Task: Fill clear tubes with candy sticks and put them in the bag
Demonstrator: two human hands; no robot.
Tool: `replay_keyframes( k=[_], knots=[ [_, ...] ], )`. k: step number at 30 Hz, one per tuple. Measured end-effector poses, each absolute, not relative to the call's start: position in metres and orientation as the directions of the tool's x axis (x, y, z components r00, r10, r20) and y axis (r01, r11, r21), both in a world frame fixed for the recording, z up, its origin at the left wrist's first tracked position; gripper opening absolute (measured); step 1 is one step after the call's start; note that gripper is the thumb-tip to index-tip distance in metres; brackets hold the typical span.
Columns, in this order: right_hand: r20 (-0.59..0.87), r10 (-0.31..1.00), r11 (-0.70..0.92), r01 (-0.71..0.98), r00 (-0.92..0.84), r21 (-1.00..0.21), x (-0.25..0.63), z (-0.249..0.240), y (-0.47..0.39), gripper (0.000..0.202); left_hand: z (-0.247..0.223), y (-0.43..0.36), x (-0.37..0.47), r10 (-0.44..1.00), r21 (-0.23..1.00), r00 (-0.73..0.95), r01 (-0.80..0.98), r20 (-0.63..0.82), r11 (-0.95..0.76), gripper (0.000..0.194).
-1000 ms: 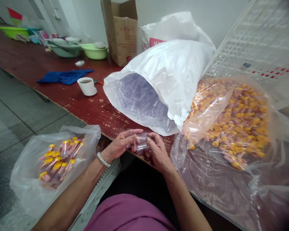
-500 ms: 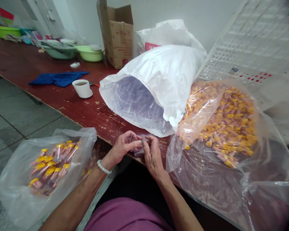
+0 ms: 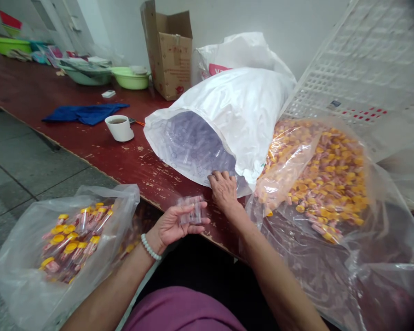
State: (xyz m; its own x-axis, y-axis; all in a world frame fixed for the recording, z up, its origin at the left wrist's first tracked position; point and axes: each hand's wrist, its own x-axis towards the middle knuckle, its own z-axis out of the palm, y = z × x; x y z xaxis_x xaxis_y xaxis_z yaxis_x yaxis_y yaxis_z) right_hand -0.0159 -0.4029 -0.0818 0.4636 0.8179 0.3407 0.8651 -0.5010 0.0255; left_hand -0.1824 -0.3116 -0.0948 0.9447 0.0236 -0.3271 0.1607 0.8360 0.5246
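Several clear plastic tubes (image 3: 192,210) lie across the fingers of my left hand (image 3: 174,224), with my thumb over them. My right hand (image 3: 225,191) is at the lower lip of a white sack (image 3: 241,105), back upward and empty as far as I can see; its fingers are slightly apart and reach over the rim. Inside the sack's wide mouth are many more clear tubes (image 3: 193,142). To the right, a clear bag holds a heap of small pieces with yellow caps (image 3: 331,174). At lower left, yellow-capped filled tubes (image 3: 71,241) lie in another clear bag (image 3: 17,276).
A white cup (image 3: 120,128) of dark liquid stands left of the sack, near a blue cloth (image 3: 84,113). Behind are a cardboard box (image 3: 174,64) and a green bowl (image 3: 130,79). A white perforated crate (image 3: 331,82) leans at the right. The red table edge runs beneath my hands.
My hands have parted. My right hand has moved up and forward to the sack's mouth, while my left has turned palm up with the clear tubes in it.
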Motion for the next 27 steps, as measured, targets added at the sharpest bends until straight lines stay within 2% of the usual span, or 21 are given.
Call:
replay_keyframes(
  k=[1,4,8,13,16,17,19,21,22,24,27],
  knots=[
    [0.316,0.840,-0.484,0.872,0.441,0.069,-0.008,-0.081,-0.400,0.026,-0.093,-0.310,-0.183,0.041,0.521,0.946,0.141,-0.322,0.842,0.040],
    [0.288,0.863,-0.457,0.885,0.415,0.091,0.005,-0.081,-0.394,0.024,-0.089,-0.309,-0.184,0.104,0.575,0.952,0.084,-0.287,0.814,0.050],
    [0.271,0.888,-0.413,0.905,0.373,0.107,0.012,-0.081,-0.396,0.020,-0.087,-0.311,-0.181,0.156,0.660,0.950,0.065,-0.269,0.748,0.048],
    [0.280,0.894,-0.379,0.924,0.349,0.057,0.018,-0.080,-0.400,0.019,-0.086,-0.310,-0.177,0.245,0.683,0.938,-0.013,-0.244,0.730,0.045],
    [0.332,0.863,-0.407,0.913,0.381,0.008,0.007,-0.077,-0.402,0.022,-0.084,-0.306,-0.176,0.318,0.672,0.913,-0.067,-0.257,0.737,0.049],
    [0.382,0.825,-0.427,0.902,0.417,-0.062,-0.001,-0.075,-0.403,0.026,-0.084,-0.305,-0.176,0.337,0.673,0.906,-0.082,-0.257,0.735,0.051],
    [0.463,0.708,-0.405,0.844,0.533,-0.353,-0.026,-0.070,-0.406,0.034,-0.083,-0.305,-0.175,0.369,0.688,0.899,-0.115,-0.234,0.716,0.054],
    [0.419,0.639,-0.234,0.682,0.645,-0.693,-0.053,-0.066,-0.412,0.036,-0.083,-0.307,-0.173,0.402,0.729,0.898,-0.154,-0.178,0.667,0.056],
    [0.366,0.653,-0.140,0.581,0.663,-0.802,-0.066,-0.065,-0.414,0.035,-0.084,-0.310,-0.172,0.419,0.760,0.898,-0.177,-0.136,0.626,0.059],
    [0.303,0.706,-0.044,0.467,0.640,-0.883,-0.084,-0.065,-0.419,0.030,-0.087,-0.315,-0.168,0.435,0.824,0.898,-0.202,-0.059,0.529,0.065],
    [0.366,0.681,-0.037,0.528,0.635,-0.848,-0.093,-0.067,-0.426,0.023,-0.091,-0.325,-0.163,0.444,0.893,0.896,-0.188,-0.014,0.408,0.069]
  ],
)
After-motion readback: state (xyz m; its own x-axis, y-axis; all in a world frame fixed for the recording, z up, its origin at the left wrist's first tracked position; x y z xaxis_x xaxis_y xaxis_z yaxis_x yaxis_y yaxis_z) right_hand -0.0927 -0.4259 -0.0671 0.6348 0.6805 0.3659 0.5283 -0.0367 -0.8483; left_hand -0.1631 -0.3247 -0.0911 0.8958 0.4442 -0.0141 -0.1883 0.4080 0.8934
